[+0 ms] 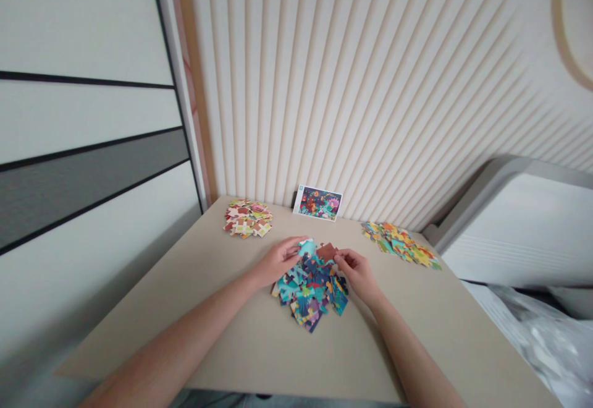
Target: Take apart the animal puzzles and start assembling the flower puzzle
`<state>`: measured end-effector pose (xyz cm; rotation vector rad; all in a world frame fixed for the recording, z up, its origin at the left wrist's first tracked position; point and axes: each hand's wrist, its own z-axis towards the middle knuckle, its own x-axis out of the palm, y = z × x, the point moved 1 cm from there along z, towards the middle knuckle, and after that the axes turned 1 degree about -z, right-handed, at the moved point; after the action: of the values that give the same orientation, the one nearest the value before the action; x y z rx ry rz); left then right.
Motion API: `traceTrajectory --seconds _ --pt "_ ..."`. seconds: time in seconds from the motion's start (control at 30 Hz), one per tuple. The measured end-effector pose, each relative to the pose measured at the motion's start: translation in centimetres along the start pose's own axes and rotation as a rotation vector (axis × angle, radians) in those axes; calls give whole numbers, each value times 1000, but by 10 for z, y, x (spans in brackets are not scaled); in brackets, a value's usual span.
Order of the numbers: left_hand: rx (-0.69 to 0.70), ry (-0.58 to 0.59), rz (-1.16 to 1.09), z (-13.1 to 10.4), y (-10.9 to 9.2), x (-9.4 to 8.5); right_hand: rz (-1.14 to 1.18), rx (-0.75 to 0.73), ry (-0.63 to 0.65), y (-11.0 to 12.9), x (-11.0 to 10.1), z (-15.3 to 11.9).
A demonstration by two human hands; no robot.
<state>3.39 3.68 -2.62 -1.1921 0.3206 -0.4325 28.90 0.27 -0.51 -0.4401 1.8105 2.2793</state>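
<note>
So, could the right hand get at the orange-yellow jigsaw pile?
Probably yes: only flat beige tabletop seems to lie between the right hand and that pile, though the hand's fingers apparently pinch a reddish-brown jigsaw piece.

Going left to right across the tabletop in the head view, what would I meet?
Red-and-cream puzzle pile → left hand → light-blue puzzle piece → reddish-brown puzzle piece → right hand → yellow-and-orange puzzle pile.
</note>
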Motion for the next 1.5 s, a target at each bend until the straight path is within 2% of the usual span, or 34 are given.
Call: traceTrajectory --seconds 0.3,0.47,0.7,0.83,0.9,1.07,1.2,1.33,1.5 --pt "-103 -33 -112 0 -1 0 89 28 -17 0 0 1" --pt "-68 -102 -79 2 -3 -2 189 47 17 5 0 1" --pt "-106 31 -192 -3 -9 11 226 66 18 12 28 -3" --pt "-70 59 -214 -4 -12 15 61 -3 -14 11 41 -8" --pt "-70 -1 -144 -2 -12 12 -93 -76 -12 12 42 -8" --pt "26 -261 44 6 -6 -2 -449 -259 20 11 40 -1" --pt "32 -327 73 7 2 -11 -607 -250 48 3 40 6" --pt "35 -349 114 6 7 -14 -545 -236 58 -1 37 5" --pt "56 -371 151 5 8 -14 -260 -131 3 2 29 -1"
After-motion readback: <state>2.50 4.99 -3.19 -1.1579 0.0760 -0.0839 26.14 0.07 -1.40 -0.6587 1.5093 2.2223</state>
